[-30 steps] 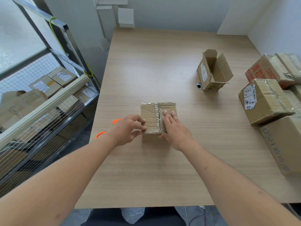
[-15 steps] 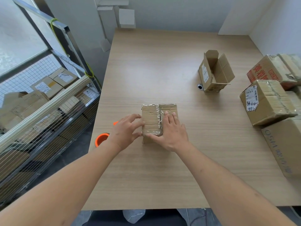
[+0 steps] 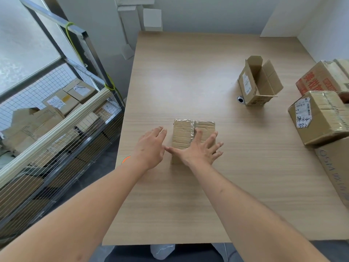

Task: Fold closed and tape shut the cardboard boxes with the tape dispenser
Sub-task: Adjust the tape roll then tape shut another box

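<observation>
- The person's two bare forearms reach in from the near edge of the wooden bench toward its middle.
- The left hand hovers just left of the taped cardboard box, fingers straight and together, released and holding nothing; whether it touches the box cannot be told.
- The right hand lies over the near right part of that box, fingers spread flat and released, the thumb stretched toward the left hand.
- The taped cardboard box sits near the middle of the bench, flaps folded shut, a strip of clear tape running along its centre seam.
- An orange object peeks out at the left edge of the bench, mostly hidden behind the left wrist; what it is cannot be told.
- Farther right, an open cardboard box stands with its flaps up, a white label on its side.
- A small round dark thing lies touching its near left corner.
- At the right edge, a labelled closed box rests atop a larger carton, with a red-printed box behind.
- Left of the bench, a wire cage cart holds more cardboard boxes.
</observation>
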Motion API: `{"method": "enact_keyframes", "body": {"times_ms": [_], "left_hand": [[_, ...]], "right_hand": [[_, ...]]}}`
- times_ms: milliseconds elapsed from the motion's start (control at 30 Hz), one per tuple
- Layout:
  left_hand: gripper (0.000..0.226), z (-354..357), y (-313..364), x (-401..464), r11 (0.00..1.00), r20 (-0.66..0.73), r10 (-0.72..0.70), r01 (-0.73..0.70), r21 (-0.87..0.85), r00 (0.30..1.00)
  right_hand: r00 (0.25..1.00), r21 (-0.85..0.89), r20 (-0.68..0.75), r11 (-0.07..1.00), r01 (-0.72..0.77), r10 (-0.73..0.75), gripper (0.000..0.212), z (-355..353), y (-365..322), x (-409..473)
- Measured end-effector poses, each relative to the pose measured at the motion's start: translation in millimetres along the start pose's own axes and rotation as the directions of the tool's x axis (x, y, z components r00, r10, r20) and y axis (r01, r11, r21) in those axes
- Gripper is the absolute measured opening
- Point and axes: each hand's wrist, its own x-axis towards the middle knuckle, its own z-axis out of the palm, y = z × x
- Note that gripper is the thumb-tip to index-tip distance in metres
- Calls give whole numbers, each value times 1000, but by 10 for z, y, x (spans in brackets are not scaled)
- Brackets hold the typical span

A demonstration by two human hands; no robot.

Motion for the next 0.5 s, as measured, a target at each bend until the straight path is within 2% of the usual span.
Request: {"method": "enact_keyframes", "body": {"times_ms": [133, 300, 500], "left_hand": [[66, -34, -98, 14, 999, 37, 25, -26, 24, 999], [65, -195, -162, -4, 998, 66, 64, -65, 6, 996], [61, -527, 84, 78, 982, 126, 177, -183, 41, 976]], "right_hand": [[998, -23, -53, 999, -25, 24, 138, 34, -50, -42], [991, 11, -132, 1000, 8, -6, 135, -14, 43, -258], [990, 1, -141, 1000, -22, 22, 130, -457, 208, -567]]}}
